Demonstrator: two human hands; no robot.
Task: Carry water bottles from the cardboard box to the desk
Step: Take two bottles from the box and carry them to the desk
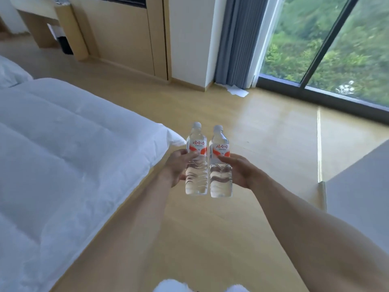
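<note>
Left bottle (pixel 196 163): clear plastic, white cap, red-and-white label; held upright in the air above the floor, in front of the person, just beyond the corner of the bed.
Right bottle (pixel 221 165): same kind, same label, also upright; it stands just beside the left bottle, their sides touching or nearly so (the gap is too thin to judge).
Contents: both bottles look full of clear water, up to the neck.
Left hand (pixel 179 165): wrapped around the left bottle from the outer side, thumb across the lower edge of the label, fingers closed on the ribbed body.
Right hand (pixel 240 171): wrapped around the right bottle from its outer side, thumb pointing across the label's lower edge, fingers curled behind the bottle.
Arms: both bare and stretched forward, coming in from the lower edge of the view.
Floor (pixel 210 239): pale wood boards, glossy, with window light reflected on it near the glass.
Bed (pixel 63 154): white quilt, filling the left side; its corner reaches close to the left hand.
Window (pixel 336 49): floor-to-ceiling glass with a dark frame, green foliage outside.
Curtain (pixel 235 39): grey-blue, gathered at the window's left edge, beside a white wall pillar.
Paper (pixel 236 90): a white sheet lying on the floor at the curtain's foot.
Wood panelling (pixel 122 34): light cabinet fronts along the far wall.
Desk (pixel 37 20): a light wood piece far off at the upper left (only partly in view).
</note>
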